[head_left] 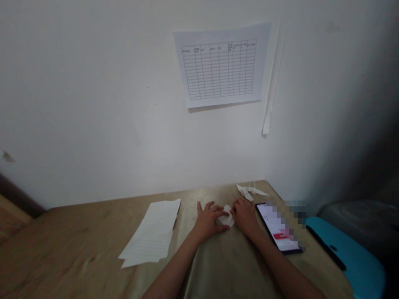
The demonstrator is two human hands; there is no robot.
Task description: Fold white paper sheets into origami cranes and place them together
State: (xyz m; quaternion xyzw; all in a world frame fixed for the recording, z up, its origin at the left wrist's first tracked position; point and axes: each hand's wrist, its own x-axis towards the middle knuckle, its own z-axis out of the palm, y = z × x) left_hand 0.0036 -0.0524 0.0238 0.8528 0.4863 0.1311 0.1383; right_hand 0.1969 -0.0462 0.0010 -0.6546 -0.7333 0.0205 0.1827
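Observation:
A small folded piece of white paper (226, 219) lies on the table between my two hands. My left hand (207, 221) grips its left side, with the thumb at the near edge and the index finger at the far edge; the other fingers are spread. On the paper's right edge, the fingers of my right hand (245, 214) are bent and pressed together, hiding part of it. Just beyond my right hand are folded white paper pieces (249, 191) with pointed ends.
White lined sheets (152, 232) lie stacked on the brown table (77, 245) at left. A lit phone (277, 228) is right of my right hand. Behind rises a white wall with a printed table sheet (221, 68). A turquoise object (352, 257) stands beyond the table's right edge.

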